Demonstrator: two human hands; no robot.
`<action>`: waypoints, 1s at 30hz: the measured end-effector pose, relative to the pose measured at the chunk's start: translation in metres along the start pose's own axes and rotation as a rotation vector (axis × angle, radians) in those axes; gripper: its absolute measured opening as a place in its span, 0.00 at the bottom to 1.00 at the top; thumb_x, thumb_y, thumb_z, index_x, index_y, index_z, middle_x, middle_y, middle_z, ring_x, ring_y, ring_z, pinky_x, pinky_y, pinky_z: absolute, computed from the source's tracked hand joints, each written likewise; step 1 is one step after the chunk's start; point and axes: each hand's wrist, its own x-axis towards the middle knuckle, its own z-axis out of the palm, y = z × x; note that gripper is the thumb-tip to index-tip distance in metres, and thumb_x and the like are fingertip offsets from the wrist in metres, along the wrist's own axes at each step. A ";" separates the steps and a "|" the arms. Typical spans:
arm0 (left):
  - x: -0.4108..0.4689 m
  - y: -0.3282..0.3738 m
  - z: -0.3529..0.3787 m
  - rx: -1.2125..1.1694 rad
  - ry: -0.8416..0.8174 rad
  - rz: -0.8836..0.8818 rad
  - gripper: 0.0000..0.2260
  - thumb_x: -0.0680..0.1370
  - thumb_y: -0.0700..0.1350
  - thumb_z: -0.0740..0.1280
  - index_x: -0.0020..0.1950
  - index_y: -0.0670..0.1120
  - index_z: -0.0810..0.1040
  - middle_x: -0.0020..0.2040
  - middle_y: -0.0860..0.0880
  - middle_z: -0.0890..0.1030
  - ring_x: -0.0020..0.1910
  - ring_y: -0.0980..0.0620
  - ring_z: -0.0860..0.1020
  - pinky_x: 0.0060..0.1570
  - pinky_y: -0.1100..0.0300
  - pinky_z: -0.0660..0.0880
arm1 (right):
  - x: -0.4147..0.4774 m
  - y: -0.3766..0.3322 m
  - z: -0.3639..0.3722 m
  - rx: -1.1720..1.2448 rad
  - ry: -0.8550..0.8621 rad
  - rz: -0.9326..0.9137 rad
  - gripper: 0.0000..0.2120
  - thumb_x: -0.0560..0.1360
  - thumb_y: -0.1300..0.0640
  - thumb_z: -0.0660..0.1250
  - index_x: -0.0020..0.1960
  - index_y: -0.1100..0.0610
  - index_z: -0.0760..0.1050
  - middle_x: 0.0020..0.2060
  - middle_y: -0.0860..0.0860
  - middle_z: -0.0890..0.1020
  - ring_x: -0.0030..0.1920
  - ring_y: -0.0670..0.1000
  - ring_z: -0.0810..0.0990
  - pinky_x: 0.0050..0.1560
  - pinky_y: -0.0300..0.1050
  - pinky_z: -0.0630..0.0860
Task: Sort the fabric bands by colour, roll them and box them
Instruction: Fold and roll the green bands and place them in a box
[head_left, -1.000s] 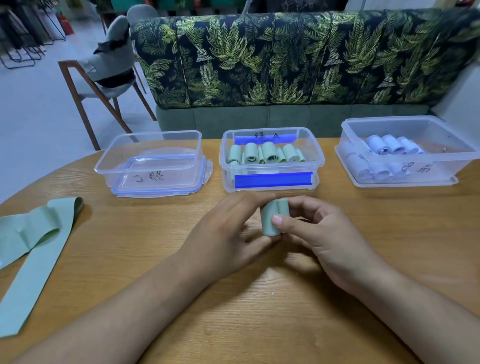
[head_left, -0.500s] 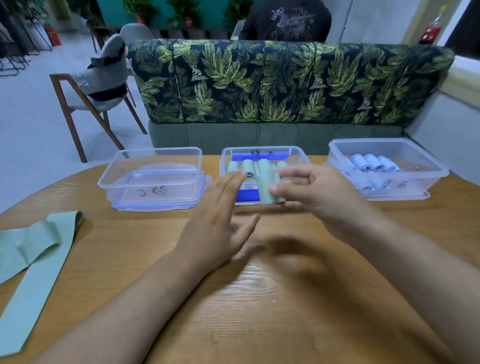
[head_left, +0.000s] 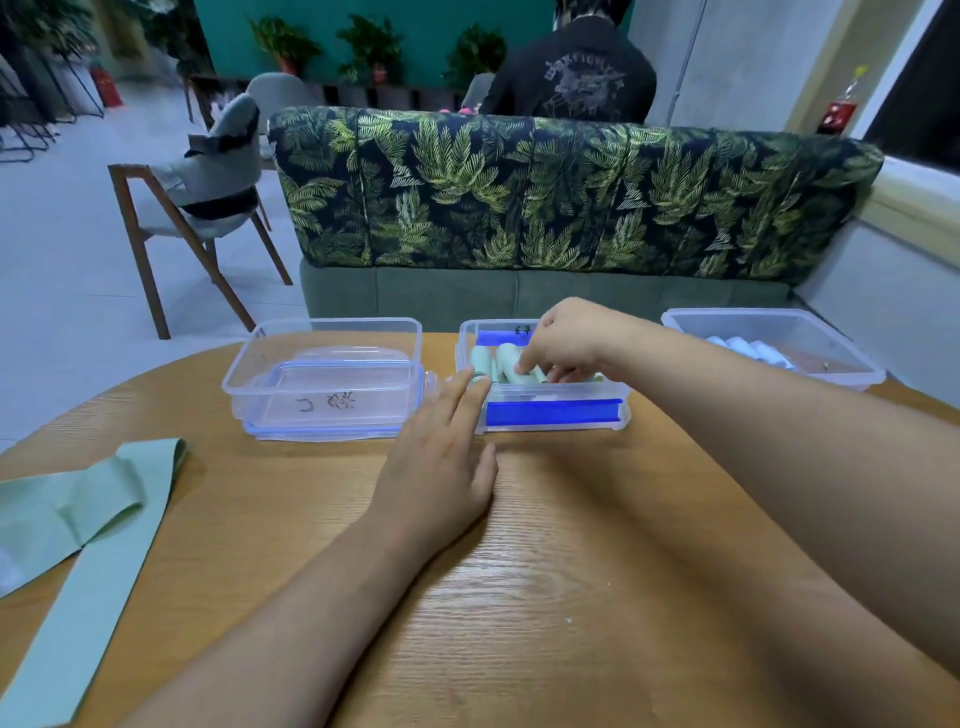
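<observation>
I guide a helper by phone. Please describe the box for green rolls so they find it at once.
Three clear boxes stand in a row on the table, before the leaf-print sofa. Take the middle box, where the right hand reaches among green rolls. Only it has broad blue strips; the left box holds no rolls, the right box pale ones.
</observation>
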 end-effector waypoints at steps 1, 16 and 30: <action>0.000 0.000 0.000 0.004 -0.006 -0.004 0.29 0.81 0.50 0.65 0.82 0.44 0.66 0.82 0.45 0.66 0.81 0.44 0.64 0.80 0.48 0.63 | 0.003 0.000 0.002 -0.038 -0.012 0.021 0.11 0.70 0.57 0.81 0.44 0.60 0.81 0.36 0.56 0.82 0.33 0.54 0.79 0.35 0.43 0.79; 0.001 0.002 0.000 0.022 -0.008 -0.003 0.31 0.80 0.48 0.68 0.82 0.44 0.65 0.83 0.45 0.65 0.80 0.47 0.64 0.78 0.52 0.64 | 0.017 0.002 0.018 -0.332 -0.029 0.175 0.12 0.58 0.47 0.75 0.38 0.52 0.81 0.28 0.46 0.77 0.30 0.52 0.72 0.36 0.41 0.69; 0.000 0.002 0.000 0.021 -0.019 -0.013 0.31 0.81 0.48 0.68 0.83 0.45 0.63 0.84 0.46 0.63 0.81 0.49 0.63 0.78 0.52 0.63 | 0.015 0.013 0.007 -0.288 0.105 0.035 0.12 0.67 0.49 0.77 0.31 0.52 0.78 0.27 0.48 0.77 0.30 0.52 0.72 0.35 0.43 0.67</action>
